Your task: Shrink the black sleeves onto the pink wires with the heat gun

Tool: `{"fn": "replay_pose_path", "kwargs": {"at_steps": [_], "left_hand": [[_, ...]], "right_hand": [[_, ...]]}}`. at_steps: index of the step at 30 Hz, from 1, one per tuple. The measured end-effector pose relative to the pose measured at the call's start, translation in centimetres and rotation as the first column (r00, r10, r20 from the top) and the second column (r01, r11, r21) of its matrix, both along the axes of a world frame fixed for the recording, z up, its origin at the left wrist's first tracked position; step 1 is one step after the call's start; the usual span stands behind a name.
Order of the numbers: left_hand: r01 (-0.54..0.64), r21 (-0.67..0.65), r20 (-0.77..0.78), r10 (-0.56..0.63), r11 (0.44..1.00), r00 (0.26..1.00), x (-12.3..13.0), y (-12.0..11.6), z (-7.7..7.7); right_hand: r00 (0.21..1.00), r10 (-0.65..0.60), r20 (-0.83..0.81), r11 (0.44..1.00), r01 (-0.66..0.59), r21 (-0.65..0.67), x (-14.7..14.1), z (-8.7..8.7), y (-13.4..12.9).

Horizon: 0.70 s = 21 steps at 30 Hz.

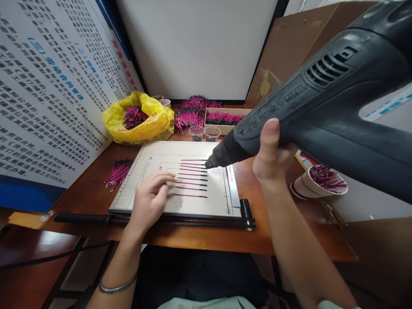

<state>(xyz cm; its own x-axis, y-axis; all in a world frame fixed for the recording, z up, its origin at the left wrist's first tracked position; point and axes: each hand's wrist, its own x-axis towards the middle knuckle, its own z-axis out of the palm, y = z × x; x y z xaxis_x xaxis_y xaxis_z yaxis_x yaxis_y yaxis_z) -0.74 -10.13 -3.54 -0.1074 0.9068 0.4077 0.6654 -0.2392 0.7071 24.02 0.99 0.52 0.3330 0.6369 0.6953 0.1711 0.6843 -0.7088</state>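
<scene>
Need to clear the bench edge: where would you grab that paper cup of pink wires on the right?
Grip the paper cup round its wall near the base, coming from the left. It lies tipped, mouth facing right with wires sticking out, so a rim grip risks spilling them.

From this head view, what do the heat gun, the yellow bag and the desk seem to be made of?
The heat gun, held in the right hand, looks like dark matte moulded plastic: it has cast vent slots and raised lettering. The yellow bag seems thin glossy plastic film, crinkled and shiny. The desk looks like reddish-brown varnished wood or veneer; which one cannot be told.
</scene>
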Motion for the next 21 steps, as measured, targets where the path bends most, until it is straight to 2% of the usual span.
{"fn": "replay_pose_path", "kwargs": {"at_steps": [2,4,10,16,21], "left_hand": [[-0.036,-0.031,0.125,0.039,0.999,0.991,-0.3,-0.2,0.2],[-0.049,-0.075,0.175,0.061,0.996,0.983,-0.4,-0.3,0.5],[-0.067,-0.154,0.261,0.106,0.986,0.959,0.0,-0.4,1.3],[-0.052,-0.221,0.344,0.128,0.974,0.93,-0.1,-0.5,1.4],[-0.074,-0.211,0.373,0.15,0.975,0.916,-0.1,-0.6,1.3]], "right_hand": [[1.0,0.02,0.004,1.0,-0.02,0.005,0.0,-0.1,0.0],[1.0,0.027,0.001,0.999,-0.027,0.023,0.0,-0.2,-0.1],[1.0,0.0,-0.004,1.0,0.0,0.006,0.0,0.1,-0.8],[0.999,-0.004,0.041,1.0,0.004,0.011,0.0,0.4,-1.5],[0.997,-0.032,0.066,0.999,0.029,0.044,-0.2,1.1,-2.0]]}}
